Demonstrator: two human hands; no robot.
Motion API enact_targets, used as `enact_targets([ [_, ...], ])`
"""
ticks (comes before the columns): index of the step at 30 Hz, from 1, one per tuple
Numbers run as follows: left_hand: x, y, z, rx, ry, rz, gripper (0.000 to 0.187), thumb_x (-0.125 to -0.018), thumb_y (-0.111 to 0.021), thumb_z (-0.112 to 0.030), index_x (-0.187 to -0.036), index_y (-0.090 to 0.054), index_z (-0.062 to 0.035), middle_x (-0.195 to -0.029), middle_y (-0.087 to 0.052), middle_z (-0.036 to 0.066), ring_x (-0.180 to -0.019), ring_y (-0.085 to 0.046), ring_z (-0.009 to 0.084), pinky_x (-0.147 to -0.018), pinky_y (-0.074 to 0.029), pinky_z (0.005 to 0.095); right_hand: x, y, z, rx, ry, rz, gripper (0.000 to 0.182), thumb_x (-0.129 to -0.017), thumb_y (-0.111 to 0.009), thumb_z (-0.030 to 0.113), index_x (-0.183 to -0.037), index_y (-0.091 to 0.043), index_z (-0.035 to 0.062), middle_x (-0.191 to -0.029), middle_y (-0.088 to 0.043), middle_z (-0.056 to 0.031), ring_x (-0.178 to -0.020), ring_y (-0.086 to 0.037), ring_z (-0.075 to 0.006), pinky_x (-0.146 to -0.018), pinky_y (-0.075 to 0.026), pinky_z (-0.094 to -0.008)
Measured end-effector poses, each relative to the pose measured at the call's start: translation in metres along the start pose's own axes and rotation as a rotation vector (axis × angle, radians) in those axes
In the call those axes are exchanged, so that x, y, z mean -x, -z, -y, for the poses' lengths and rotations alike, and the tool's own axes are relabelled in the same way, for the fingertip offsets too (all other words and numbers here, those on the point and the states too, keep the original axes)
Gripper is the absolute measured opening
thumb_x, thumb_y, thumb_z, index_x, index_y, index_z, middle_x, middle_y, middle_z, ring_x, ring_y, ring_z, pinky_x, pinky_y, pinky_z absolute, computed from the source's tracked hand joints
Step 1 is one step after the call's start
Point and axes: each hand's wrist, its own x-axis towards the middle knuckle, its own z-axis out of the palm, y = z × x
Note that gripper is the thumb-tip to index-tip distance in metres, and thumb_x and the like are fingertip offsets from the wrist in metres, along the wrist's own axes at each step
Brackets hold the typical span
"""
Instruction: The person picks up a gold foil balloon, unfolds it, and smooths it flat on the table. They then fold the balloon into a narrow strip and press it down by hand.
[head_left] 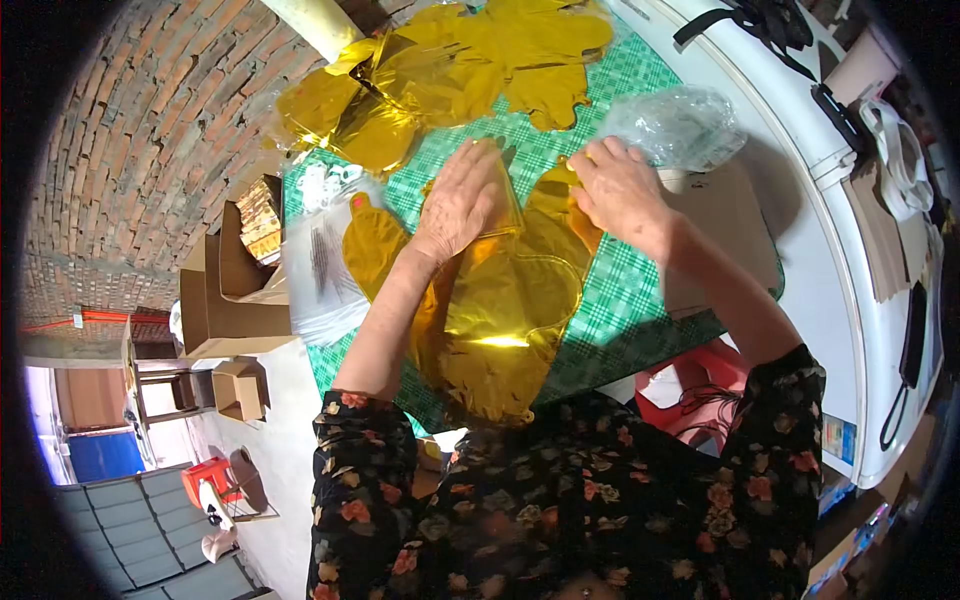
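A flat, shiny gold foil balloon [510, 310] lies across the near part of the green checked tablecloth [625, 330], its lower end close to my body. My left hand [465, 200] rests flat on its upper part, fingers stretched out and side by side. Off to the right, my right hand [625, 195] has its fingers curled at the balloon's upper right edge, thumb and fingertips closed on the foil. More gold foil balloons [470, 60] are spread at the far end of the table, partly overlapping.
Clear plastic bags [325, 265] lie at the table's left edge, and a crumpled clear bag [675, 125] lies at the right above a cardboard piece [715, 240]. Open cardboard boxes [235, 300] stand left, by a brick wall [170, 130]. A white appliance [800, 200] borders the right.
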Motion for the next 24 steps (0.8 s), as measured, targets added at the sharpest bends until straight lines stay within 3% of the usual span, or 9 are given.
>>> enact_targets([
  [2,0.003,0.003,0.004,0.003,0.001,0.010,0.051,-0.106,-0.046,-0.031,-0.150,-0.046,-0.0067,-0.161,-0.038,0.015,-0.152,-0.029,0.0385,-0.124,-0.027,0.0467,0.004,-0.010,0.012,0.000,0.070,-0.045,0.032,-0.092,-0.065,0.025,-0.118,-0.065,0.0068,-0.124,-0.058,-0.0095,-0.128,-0.046,-0.0286,-0.102,-0.039,-0.0453],
  [4,0.007,0.007,0.005,0.014,0.011,0.031,0.050,-0.105,-0.047,-0.030,-0.150,-0.046,-0.0067,-0.160,-0.039,0.015,-0.151,-0.030,0.0389,-0.124,-0.028,0.0468,0.014,-0.018,0.027,-0.027,0.157,-0.119,0.034,-0.089,-0.070,0.025,-0.117,-0.066,0.0068,-0.123,-0.058,-0.0093,-0.127,-0.047,-0.0287,-0.103,-0.037,-0.0456],
  [6,0.011,0.010,0.005,0.065,0.021,0.025,0.052,-0.097,-0.055,-0.023,-0.146,-0.049,-0.0046,-0.157,-0.042,0.018,-0.148,-0.033,0.0417,-0.123,-0.029,0.0479,0.022,-0.027,0.036,-0.048,0.216,-0.172,0.039,-0.084,-0.075,0.024,-0.118,-0.066,0.0063,-0.125,-0.057,-0.0086,-0.129,-0.046,-0.0284,-0.105,-0.035,-0.0447],
  [7,0.014,0.011,0.004,0.091,0.027,0.020,0.054,-0.094,-0.059,-0.020,-0.144,-0.050,-0.0036,-0.156,-0.043,0.020,-0.147,-0.034,0.0431,-0.123,-0.029,0.0485,0.024,-0.031,0.040,-0.059,0.209,-0.181,0.040,-0.084,-0.075,0.025,-0.118,-0.066,0.0060,-0.125,-0.057,-0.0087,-0.129,-0.046,-0.0283,-0.106,-0.034,-0.0447],
  [10,0.027,0.021,-0.002,0.096,0.054,0.073,0.057,-0.098,-0.059,-0.024,-0.150,-0.045,-0.0068,-0.161,-0.037,0.018,-0.151,-0.029,0.0407,-0.124,-0.027,0.0484,0.025,-0.036,0.047,-0.092,0.183,-0.191,0.043,-0.084,-0.075,0.026,-0.120,-0.065,0.0047,-0.129,-0.057,-0.0081,-0.133,-0.044,-0.0277,-0.109,-0.032,-0.0450],
  [16,0.061,0.034,-0.019,0.102,0.050,-0.033,0.067,-0.088,-0.070,-0.020,-0.148,-0.047,-0.0065,-0.156,-0.041,0.022,-0.148,-0.032,0.0439,-0.121,-0.031,0.0508,0.019,-0.048,0.053,-0.074,0.162,-0.205,0.047,-0.087,-0.072,0.025,-0.127,-0.061,0.0011,-0.139,-0.054,-0.0096,-0.142,-0.038,-0.0309,-0.112,-0.030,-0.0497],
  [24,0.091,0.037,-0.025,0.020,0.117,-0.045,0.065,-0.089,-0.071,-0.022,-0.147,-0.048,-0.0056,-0.154,-0.042,0.023,-0.147,-0.034,0.0436,-0.121,-0.031,0.0505,0.020,-0.058,0.057,-0.081,0.150,-0.150,0.056,-0.093,-0.067,0.029,-0.139,-0.056,-0.0015,-0.152,-0.048,-0.0141,-0.147,-0.034,-0.0339,-0.114,-0.028,-0.0540],
])
